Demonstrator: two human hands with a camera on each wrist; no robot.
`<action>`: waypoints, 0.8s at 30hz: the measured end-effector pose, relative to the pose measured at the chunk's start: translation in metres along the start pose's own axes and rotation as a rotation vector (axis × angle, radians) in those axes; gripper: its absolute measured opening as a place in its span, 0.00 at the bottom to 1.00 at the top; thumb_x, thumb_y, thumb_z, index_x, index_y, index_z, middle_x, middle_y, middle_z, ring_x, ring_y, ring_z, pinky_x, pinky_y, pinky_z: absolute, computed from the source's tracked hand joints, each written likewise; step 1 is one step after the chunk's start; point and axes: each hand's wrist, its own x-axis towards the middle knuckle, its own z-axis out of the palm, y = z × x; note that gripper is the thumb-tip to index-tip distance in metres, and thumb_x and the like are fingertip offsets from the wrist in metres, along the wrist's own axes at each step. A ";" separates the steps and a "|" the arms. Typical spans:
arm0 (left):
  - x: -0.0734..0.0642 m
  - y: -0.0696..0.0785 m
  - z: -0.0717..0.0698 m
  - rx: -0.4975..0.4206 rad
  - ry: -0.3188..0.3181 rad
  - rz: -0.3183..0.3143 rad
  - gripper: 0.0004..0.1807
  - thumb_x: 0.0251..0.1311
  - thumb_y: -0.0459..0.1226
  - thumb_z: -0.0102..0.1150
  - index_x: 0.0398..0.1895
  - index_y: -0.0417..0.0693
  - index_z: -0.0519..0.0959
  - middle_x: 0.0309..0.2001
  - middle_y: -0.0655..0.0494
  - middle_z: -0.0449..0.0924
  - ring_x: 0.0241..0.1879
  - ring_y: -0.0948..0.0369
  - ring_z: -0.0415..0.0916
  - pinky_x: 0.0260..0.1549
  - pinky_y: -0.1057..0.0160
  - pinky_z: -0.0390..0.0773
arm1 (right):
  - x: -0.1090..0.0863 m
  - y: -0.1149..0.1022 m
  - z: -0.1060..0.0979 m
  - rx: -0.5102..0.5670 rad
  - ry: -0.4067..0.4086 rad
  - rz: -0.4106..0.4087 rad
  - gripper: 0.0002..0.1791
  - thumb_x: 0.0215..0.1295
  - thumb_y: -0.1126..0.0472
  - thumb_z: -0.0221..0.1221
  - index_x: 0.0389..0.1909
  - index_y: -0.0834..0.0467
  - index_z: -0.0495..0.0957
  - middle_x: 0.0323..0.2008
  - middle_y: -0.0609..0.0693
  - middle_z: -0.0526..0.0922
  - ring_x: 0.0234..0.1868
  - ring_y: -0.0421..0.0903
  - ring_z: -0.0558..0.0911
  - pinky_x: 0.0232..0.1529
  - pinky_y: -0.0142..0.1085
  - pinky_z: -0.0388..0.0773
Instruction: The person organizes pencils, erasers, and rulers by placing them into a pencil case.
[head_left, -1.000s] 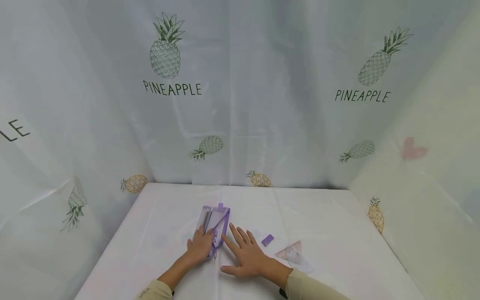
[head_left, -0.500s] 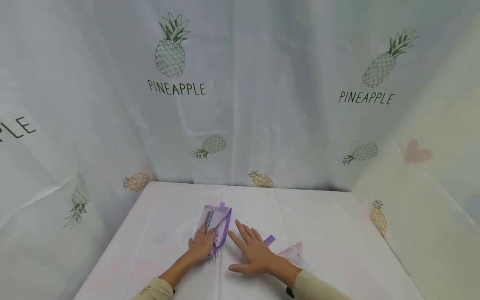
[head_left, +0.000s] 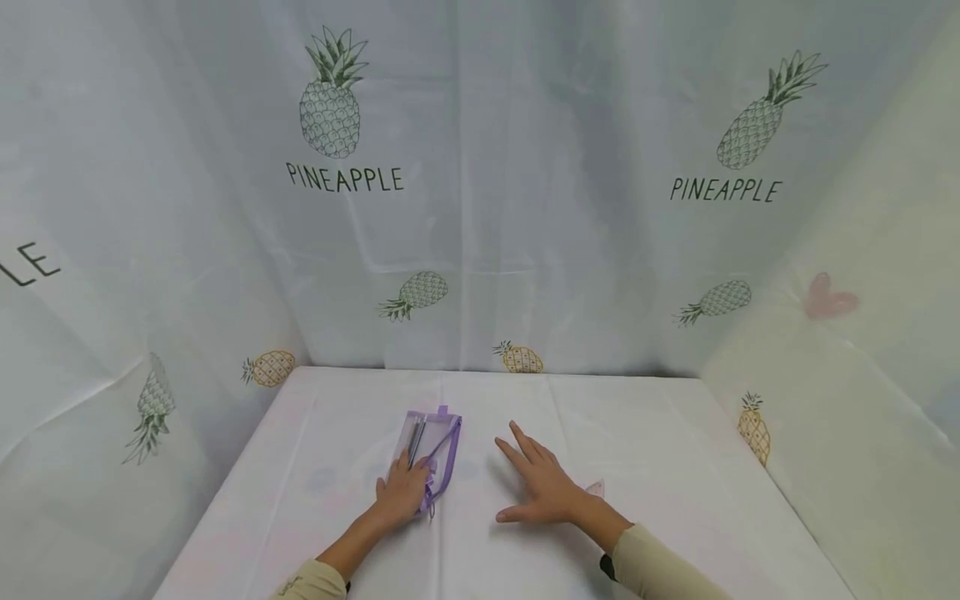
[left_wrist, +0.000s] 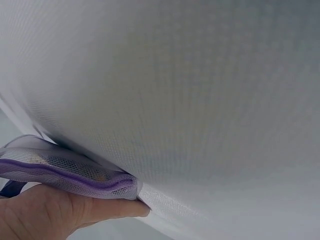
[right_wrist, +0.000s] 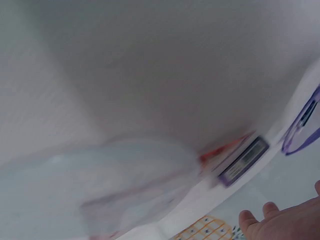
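Observation:
A clear mesh pencil case [head_left: 444, 429] with purple trim lies on the table, and slim dark pens show through it. My left hand [head_left: 402, 492] rests on its near part with fingers extended; in the left wrist view the thumb [left_wrist: 107, 209] lies along the purple zip edge. To the right, my right hand [head_left: 546, 487] is spread above the table and holds nothing. Beyond its fingers in the right wrist view sits a small purple-edged block [right_wrist: 243, 161], hidden in the head view. A pink tip of a transparent set square [head_left: 596, 488] shows behind the right wrist.
Clear plastic shapes, blurred, fill the lower left of the right wrist view, including a rounded sheet [right_wrist: 135, 175]. A white cloth covers the table [head_left: 637, 425]. Pineapple-printed curtains [head_left: 525, 208] stand behind it and at both sides.
My right hand has moved rightward, away from the pencil case, and now covers the purple block and most of the set square in the head view. The left hand and pencil case stay put.

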 end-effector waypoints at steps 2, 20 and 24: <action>-0.001 0.001 0.000 -0.001 0.000 -0.004 0.27 0.73 0.41 0.31 0.69 0.38 0.68 0.74 0.26 0.48 0.72 0.29 0.47 0.62 0.20 0.44 | -0.002 0.009 -0.002 0.019 -0.007 0.025 0.63 0.46 0.26 0.66 0.79 0.44 0.47 0.80 0.56 0.42 0.74 0.65 0.58 0.66 0.66 0.60; -0.001 0.000 0.001 -0.007 0.003 -0.014 0.28 0.74 0.42 0.31 0.68 0.37 0.68 0.74 0.27 0.48 0.73 0.30 0.47 0.63 0.21 0.44 | -0.014 0.055 -0.010 0.086 -0.038 0.124 0.53 0.42 0.37 0.75 0.68 0.56 0.67 0.59 0.54 0.74 0.56 0.52 0.76 0.55 0.54 0.75; 0.000 -0.001 0.001 0.010 0.004 -0.001 0.27 0.74 0.41 0.32 0.68 0.37 0.68 0.74 0.26 0.48 0.72 0.29 0.47 0.62 0.20 0.44 | -0.016 0.057 -0.013 0.112 -0.046 0.112 0.43 0.49 0.48 0.75 0.66 0.56 0.70 0.56 0.52 0.76 0.52 0.49 0.77 0.51 0.49 0.77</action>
